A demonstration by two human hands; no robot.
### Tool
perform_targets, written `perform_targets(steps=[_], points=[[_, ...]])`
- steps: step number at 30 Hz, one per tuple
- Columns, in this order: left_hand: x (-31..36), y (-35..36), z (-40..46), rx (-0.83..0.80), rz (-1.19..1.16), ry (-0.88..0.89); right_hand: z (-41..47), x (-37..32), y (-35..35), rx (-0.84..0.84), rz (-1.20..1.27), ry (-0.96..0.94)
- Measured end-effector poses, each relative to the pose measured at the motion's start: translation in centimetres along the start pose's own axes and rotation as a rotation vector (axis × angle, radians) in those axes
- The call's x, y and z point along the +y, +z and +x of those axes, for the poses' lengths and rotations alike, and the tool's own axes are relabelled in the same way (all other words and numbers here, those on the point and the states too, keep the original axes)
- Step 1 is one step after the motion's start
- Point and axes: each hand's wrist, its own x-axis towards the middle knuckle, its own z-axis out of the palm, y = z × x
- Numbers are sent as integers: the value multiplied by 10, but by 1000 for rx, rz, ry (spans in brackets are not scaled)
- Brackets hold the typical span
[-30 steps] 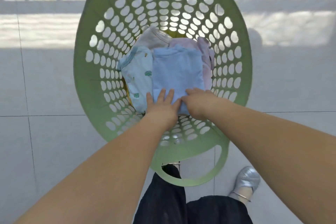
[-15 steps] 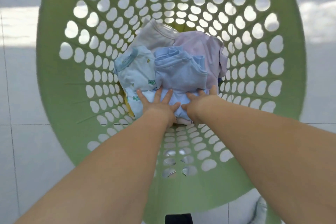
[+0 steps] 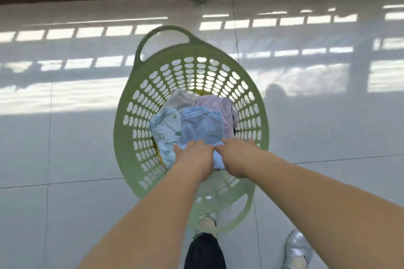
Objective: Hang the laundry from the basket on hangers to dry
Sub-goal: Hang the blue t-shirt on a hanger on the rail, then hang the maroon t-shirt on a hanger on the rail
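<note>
Both grips, left hand [image 3: 195, 159] and right hand [image 3: 239, 157], clench blue garment [image 3: 202, 128] atop clothes in green basket [image 3: 124, 137].

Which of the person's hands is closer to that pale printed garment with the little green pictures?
The left hand: it lies right against the printed garment, at its near edge. The right hand is farther off, on the plain blue garment beside it.

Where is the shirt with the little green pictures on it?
In the head view, the printed pale blue shirt lies in the green basket, on the left side of the pile, right beside the plain blue garment and just ahead of the left hand.
</note>
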Motion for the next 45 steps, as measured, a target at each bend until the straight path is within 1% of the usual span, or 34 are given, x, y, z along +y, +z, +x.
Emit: perform_targets(steps=[4,6,8,12,15,18,20,23,26,27,29,30,33,37,40,45], points=[[34,-60,-88,174,-206,88,-93,12,-27,182,53,2],[56,-82,-136,267,-264,125,-146,20,-35,260,93,26],[77,-95,-173,315,-276,162,-189,27,-37,331,140,54],[128,-122,-242,400,-217,230,-281,45,-35,471,204,101],[178,-135,-302,468,-113,265,-354,56,-22,546,253,112],[223,-139,-344,470,-35,289,-417,69,-9,621,319,114],[264,-142,-376,484,28,317,-463,88,6,711,377,120],[318,-150,-410,588,119,383,-521,117,27,834,438,142],[389,-162,-453,740,219,511,-590,160,53,993,439,223],[403,-167,-464,778,258,544,-605,169,56,1030,444,243],[462,-173,-498,868,333,659,-662,202,77,1127,460,328],[476,-176,-509,886,347,693,-678,210,81,1156,472,359],[552,-183,-552,971,372,875,-748,250,103,1295,478,503],[638,-195,-600,1018,389,1061,-835,288,120,1425,468,669],[689,-211,-627,1048,378,1163,-889,312,126,1476,478,788],[775,-241,-664,1098,389,1340,-964,364,131,1558,383,990]])
